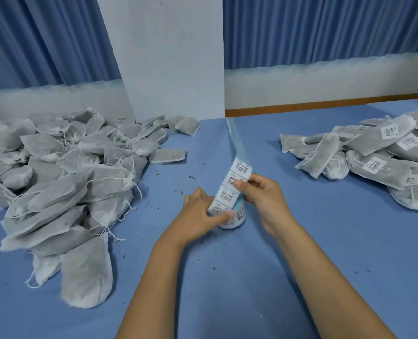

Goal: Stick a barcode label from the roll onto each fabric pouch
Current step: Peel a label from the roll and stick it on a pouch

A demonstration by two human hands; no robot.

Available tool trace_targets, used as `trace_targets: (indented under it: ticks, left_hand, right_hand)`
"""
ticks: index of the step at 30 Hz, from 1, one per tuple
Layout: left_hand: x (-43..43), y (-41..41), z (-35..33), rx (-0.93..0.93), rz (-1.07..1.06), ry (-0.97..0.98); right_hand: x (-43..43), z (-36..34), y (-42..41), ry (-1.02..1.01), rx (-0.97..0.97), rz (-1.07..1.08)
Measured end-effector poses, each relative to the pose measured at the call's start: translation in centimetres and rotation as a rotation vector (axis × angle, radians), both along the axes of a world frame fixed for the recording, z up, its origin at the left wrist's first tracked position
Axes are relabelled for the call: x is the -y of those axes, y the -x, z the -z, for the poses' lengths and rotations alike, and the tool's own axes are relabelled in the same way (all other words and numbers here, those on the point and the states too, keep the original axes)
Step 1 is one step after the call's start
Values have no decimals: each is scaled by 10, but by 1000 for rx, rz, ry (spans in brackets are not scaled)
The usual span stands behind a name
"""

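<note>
Blue surface (pixel 313 253), centre: left hand (pixel 198 212) grip wraps barcode label roll (pixel 238 218). Right hand (pixel 264 196) grip pinches label strip (pixel 240 168), long axis up-and-away. Unlabelled pouch pile (pixel 68 172) lies left, nearer left hand.

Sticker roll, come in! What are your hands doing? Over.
Left hand grips label roll. Right hand pinches label strip. Unlabelled pouches left, labelled pouches right. Nothing blocking.

Matt grey non-woven fabric pouches (pixel 56 182) with cotton strings — glossy paper label roll (pixel 231 211), smooth blue cloth table (pixel 227 277).
</note>
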State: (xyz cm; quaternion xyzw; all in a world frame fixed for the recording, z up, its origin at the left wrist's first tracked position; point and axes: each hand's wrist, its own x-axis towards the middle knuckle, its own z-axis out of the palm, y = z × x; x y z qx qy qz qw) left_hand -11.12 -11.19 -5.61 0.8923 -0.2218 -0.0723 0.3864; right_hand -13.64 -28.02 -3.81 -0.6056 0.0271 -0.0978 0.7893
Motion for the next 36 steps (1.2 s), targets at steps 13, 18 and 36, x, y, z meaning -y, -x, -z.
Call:
trace_targets:
  ticks: [13, 18, 36]
  left_hand:
    - [10, 7, 2, 192, -69, -17]
    - [26, 12, -3, 11, -345, 389]
    - [20, 12, -9, -513, -364, 802]
  right_hand:
    - [7, -1, 0, -44, -221, -31]
    - [12, -7, 4, -208, -187, -85]
    - [1, -10, 5, 217, 125, -162]
